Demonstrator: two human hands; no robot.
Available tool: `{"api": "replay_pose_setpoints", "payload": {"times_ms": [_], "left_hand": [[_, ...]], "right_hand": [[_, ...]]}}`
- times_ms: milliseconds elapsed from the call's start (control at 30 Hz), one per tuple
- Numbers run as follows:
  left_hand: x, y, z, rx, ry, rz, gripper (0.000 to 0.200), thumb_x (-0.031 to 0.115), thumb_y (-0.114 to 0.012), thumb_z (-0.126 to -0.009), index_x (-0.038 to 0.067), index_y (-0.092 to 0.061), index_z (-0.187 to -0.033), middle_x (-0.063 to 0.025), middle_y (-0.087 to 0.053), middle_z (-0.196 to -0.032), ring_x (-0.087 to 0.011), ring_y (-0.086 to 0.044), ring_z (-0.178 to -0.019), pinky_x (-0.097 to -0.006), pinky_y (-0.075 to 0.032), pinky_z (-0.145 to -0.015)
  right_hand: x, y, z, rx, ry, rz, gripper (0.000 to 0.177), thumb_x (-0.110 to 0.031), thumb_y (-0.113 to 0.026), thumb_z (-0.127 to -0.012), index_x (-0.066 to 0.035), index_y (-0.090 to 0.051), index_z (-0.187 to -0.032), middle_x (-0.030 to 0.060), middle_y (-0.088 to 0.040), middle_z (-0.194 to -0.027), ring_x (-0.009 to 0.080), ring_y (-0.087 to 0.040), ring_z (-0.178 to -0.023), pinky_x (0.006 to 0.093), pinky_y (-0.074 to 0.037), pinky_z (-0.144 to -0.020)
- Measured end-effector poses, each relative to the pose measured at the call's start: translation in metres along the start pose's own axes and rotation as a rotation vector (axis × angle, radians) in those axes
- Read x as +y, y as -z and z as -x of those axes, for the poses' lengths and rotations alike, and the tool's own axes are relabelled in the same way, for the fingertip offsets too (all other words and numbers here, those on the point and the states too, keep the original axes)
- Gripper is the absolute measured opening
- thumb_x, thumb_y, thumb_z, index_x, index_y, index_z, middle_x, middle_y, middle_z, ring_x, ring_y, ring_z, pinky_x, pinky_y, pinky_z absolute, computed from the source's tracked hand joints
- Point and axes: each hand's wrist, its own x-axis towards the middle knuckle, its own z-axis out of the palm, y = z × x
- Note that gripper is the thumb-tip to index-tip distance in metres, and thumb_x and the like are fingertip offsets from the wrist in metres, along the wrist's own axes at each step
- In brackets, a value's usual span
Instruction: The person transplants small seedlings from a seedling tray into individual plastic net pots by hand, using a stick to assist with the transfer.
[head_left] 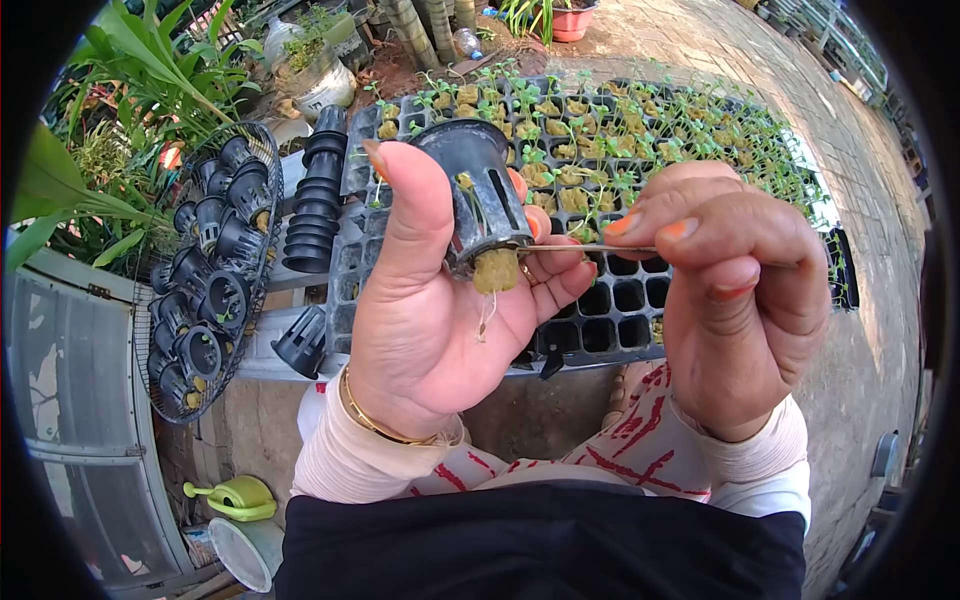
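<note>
My left hand (420,300) grips a small black slotted net pot (475,185), tilted, with a yellow-brown sponge plug (495,270) poking out of its bottom and thin roots hanging below. My right hand (740,290) pinches a thin metal tool (580,247) between thumb and fingers. Its tip reaches the pot's bottom at the plug. Behind both hands lies a black seedling tray (610,300) with several sponge cubes and green sprouts in its far cells; the near cells are bare.
A wire basket (255,300) at left holds several black net pots. A stack of nested pots (315,200) stands beside it, one pot (300,345) lies loose. A green watering can (240,497) and white bucket (245,550) sit below left. Leafy plants stand at far left.
</note>
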Motion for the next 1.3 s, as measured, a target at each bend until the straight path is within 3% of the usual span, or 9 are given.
{"api": "replay_pose_setpoints", "payload": {"times_ms": [233,367,433,500,633,700,1067,1300], "left_hand": [[0.001,0.007,-0.002,-0.048,0.002,0.001,0.053,0.059,-0.054,-0.08,0.009,-0.057,-0.097,-0.0042,-0.065,-0.086,-0.0219,-0.063,-0.086,-0.0408,-0.047,-0.084],[0.001,0.007,-0.001,-0.006,-0.004,0.002,0.051,0.058,-0.054,-0.08,0.009,-0.058,-0.095,-0.004,-0.065,-0.086,-0.0218,-0.063,-0.084,-0.0404,-0.047,-0.083],[0.004,0.022,-0.004,-0.204,0.043,0.102,0.067,0.062,-0.052,-0.079,0.003,-0.054,-0.109,-0.0112,-0.062,-0.099,-0.024,-0.056,-0.099,-0.0468,-0.042,-0.091],[0.002,0.022,-0.003,-0.181,0.034,0.086,0.066,0.062,-0.051,-0.08,0.003,-0.054,-0.109,-0.012,-0.062,-0.1,-0.0248,-0.057,-0.1,-0.0467,-0.043,-0.091],[0.004,0.024,-0.004,-0.22,0.049,0.023,0.065,0.061,-0.049,-0.081,0.002,-0.054,-0.109,-0.0142,-0.062,-0.104,-0.0272,-0.057,-0.102,-0.047,-0.044,-0.09],[0.003,0.024,-0.004,-0.219,0.047,0.053,0.065,0.061,-0.049,-0.081,0.002,-0.054,-0.109,-0.0142,-0.061,-0.104,-0.0275,-0.057,-0.103,-0.0474,-0.044,-0.09],[0.003,0.015,-0.002,-0.175,0.051,0.061,0.063,0.058,-0.051,-0.081,0.001,-0.055,-0.107,-0.014,-0.062,-0.104,-0.0277,-0.057,-0.102,-0.047,-0.043,-0.092],[-0.001,0.019,-0.001,-0.053,-0.088,-0.012,0.055,0.054,-0.051,-0.084,0.004,-0.055,-0.107,-0.0118,-0.063,-0.102,-0.0256,-0.059,-0.098,-0.044,-0.045,-0.088]], "right_hand": [[0.002,-0.002,-0.002,-0.002,0.069,-0.015,0.025,-0.028,-0.047,-0.094,-0.004,-0.052,-0.091,0.012,-0.061,-0.08,0.0204,-0.056,-0.074,0.0367,-0.044,-0.075],[0.0,-0.004,-0.001,-0.013,0.0,0.019,0.025,-0.028,-0.048,-0.094,-0.004,-0.052,-0.09,0.0121,-0.062,-0.08,0.0211,-0.056,-0.075,0.0364,-0.044,-0.074],[0.0,-0.005,-0.001,0.014,-0.04,-0.024,0.025,-0.028,-0.048,-0.093,-0.004,-0.053,-0.089,0.0122,-0.062,-0.08,0.0213,-0.056,-0.075,0.0364,-0.044,-0.074],[0.002,-0.004,-0.002,-0.001,0.083,-0.051,0.025,-0.028,-0.049,-0.093,-0.004,-0.053,-0.088,0.0125,-0.062,-0.08,0.0214,-0.056,-0.076,0.0362,-0.044,-0.074],[0.002,-0.003,-0.002,-0.027,0.061,0.002,0.025,-0.028,-0.049,-0.093,-0.004,-0.053,-0.087,0.0125,-0.062,-0.08,0.0216,-0.055,-0.076,0.0362,-0.044,-0.074],[-0.002,-0.003,-0.002,-0.019,-0.025,0.016,0.025,-0.028,-0.049,-0.093,-0.004,-0.053,-0.088,0.0127,-0.062,-0.08,0.022,-0.055,-0.076,0.0362,-0.044,-0.074],[-0.001,-0.003,-0.002,0.014,-0.022,-0.078,0.024,-0.028,-0.048,-0.093,-0.005,-0.052,-0.086,0.0115,-0.061,-0.079,0.021,-0.055,-0.074,0.0373,-0.043,-0.074],[-0.002,-0.006,-0.001,-0.007,-0.128,-0.171,0.024,-0.029,-0.05,-0.092,-0.006,-0.052,-0.084,0.0101,-0.06,-0.078,0.0203,-0.055,-0.074,0.036,-0.043,-0.075]]}}
